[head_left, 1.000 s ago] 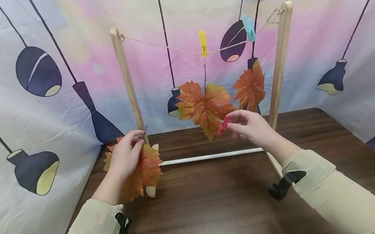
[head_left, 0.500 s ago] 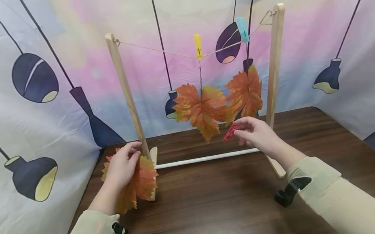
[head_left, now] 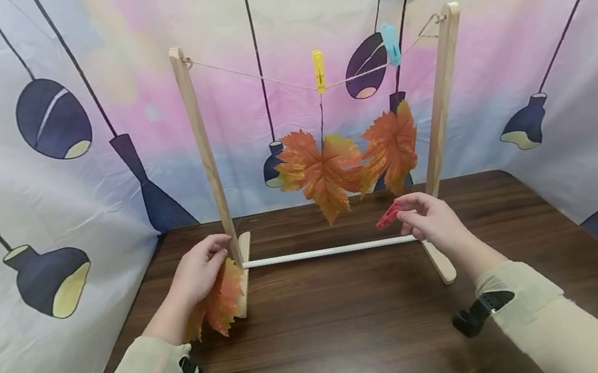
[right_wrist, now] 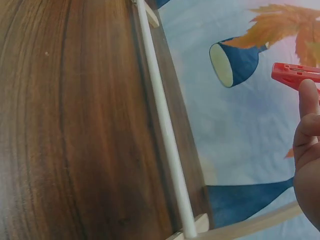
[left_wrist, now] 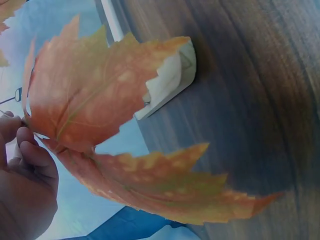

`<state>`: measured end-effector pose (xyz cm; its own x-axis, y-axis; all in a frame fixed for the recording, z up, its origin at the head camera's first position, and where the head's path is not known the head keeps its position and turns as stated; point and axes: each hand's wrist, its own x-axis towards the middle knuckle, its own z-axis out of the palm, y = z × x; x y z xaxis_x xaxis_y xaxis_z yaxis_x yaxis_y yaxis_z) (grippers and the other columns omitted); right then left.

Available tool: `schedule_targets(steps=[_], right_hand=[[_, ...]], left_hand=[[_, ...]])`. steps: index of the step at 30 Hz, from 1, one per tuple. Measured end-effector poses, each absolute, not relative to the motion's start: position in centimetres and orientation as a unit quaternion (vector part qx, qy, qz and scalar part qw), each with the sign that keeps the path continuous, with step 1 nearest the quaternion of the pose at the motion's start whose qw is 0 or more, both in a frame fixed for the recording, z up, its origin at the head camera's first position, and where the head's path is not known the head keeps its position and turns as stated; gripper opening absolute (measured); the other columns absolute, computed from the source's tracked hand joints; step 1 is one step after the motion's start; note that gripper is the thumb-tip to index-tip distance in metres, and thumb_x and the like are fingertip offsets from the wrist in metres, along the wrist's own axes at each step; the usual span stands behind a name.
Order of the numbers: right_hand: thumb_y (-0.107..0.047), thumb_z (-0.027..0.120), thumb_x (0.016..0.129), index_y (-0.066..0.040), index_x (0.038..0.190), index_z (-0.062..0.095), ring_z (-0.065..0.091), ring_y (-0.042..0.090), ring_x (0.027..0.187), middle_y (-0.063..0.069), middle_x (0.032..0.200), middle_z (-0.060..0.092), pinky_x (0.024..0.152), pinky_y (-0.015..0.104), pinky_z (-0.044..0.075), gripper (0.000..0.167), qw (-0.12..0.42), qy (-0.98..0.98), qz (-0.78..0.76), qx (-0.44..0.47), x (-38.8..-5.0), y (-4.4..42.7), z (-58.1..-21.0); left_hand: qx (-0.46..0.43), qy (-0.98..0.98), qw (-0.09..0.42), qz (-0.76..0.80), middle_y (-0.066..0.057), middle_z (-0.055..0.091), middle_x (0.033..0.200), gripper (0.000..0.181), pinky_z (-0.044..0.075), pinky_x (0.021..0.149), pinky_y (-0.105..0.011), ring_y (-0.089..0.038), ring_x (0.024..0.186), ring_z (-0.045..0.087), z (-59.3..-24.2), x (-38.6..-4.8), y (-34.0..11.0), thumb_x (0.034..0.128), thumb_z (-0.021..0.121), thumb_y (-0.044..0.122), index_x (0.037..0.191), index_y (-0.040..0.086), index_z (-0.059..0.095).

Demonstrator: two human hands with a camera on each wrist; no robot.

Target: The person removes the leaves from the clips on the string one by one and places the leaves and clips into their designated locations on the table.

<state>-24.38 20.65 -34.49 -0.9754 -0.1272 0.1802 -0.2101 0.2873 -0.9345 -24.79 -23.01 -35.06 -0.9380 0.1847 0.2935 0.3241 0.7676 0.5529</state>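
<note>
A red clothespin [head_left: 388, 215] is staying between the thumb and fingers of the right hand [head_left: 427, 218], above the table [head_left: 329, 338] and in front of the rack's right side. Its long axis is slanting in the head view: the free end is pointing down and to the left, and the other end is going up toward the fingertips. The left hand [head_left: 201, 270] is pinching an orange leaf [head_left: 220, 303] near its stem, beside the left post [head_left: 201, 143]. This leaf is hanging with its long axis running downward from the fingers, and the hand is partly covering it. Between the hands, a white bar [head_left: 327, 252] is lying level across the rack's base. Above, a string [head_left: 234, 74] is sagging between the posts. A yellow clothespin [head_left: 319, 70] is standing upright on it, with a second leaf [head_left: 322, 166] hanging below, tip downward. Near the right post [head_left: 443, 98], a blue clothespin [head_left: 391, 45] is sitting on the string, and a third leaf [head_left: 394, 142] is hanging beneath it.
</note>
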Motion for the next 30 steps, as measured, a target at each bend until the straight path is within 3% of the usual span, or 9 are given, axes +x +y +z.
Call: schedule_targets(steps=[8, 17, 23, 30], right_hand=[[-0.013, 0.055, 0.095, 0.005, 0.126, 0.046, 0.059, 0.012, 0.067, 0.007, 0.101, 0.058, 0.053, 0.021, 0.042, 0.037, 0.053, -0.777, 0.62, 0.095, -24.1, 22.0, -36.3], [-0.008, 0.055, 0.094, 0.008, 0.12, 0.047, 0.058, 0.011, 0.066, 0.002, 0.089, 0.06, 0.054, 0.019, 0.043, 0.031, 0.06, -0.735, 0.67, 0.08, -23.4, 23.4, -37.8], [-0.008, 0.055, 0.094, 0.001, 0.115, 0.051, 0.058, 0.01, 0.067, -0.002, 0.089, 0.061, 0.055, 0.019, 0.044, 0.023, 0.062, -0.726, 0.681, 0.072, -23.1, 24.1, -38.5], [-0.009, 0.057, 0.093, 0.001, 0.113, 0.052, 0.059, 0.01, 0.064, -0.003, 0.085, 0.062, 0.052, 0.019, 0.044, 0.023, 0.07, -0.723, 0.685, 0.054, -22.4, 24.8, -39.8]], left_hand=[[-0.154, -0.938, 0.106, -0.293, -0.011, 0.063, 0.098, 0.026, 0.045, 0.075, -0.045, -0.028, 0.088, 0.059, -36.2, -25.0, -23.2, 0.0954, 0.052, 0.007, 0.121, 0.008, 0.058], [-0.168, -0.942, 0.086, -0.278, -0.012, 0.064, 0.102, 0.025, 0.046, 0.076, -0.047, -0.03, 0.094, 0.06, -37.1, -25.1, -23.6, 0.0948, 0.053, 0.007, 0.119, 0.006, 0.06], [-0.159, -0.941, 0.071, -0.292, -0.013, 0.064, 0.104, 0.025, 0.047, 0.078, -0.047, -0.032, 0.097, 0.06, -38.2, -25.0, -23.5, 0.0949, 0.051, 0.005, 0.119, 0.005, 0.06], [-0.162, -0.937, 0.051, -0.304, -0.016, 0.064, 0.109, 0.026, 0.048, 0.079, -0.045, -0.032, 0.099, 0.06, -38.8, -25.0, -23.2, 0.0943, 0.052, 0.002, 0.118, 0.006, 0.06]])
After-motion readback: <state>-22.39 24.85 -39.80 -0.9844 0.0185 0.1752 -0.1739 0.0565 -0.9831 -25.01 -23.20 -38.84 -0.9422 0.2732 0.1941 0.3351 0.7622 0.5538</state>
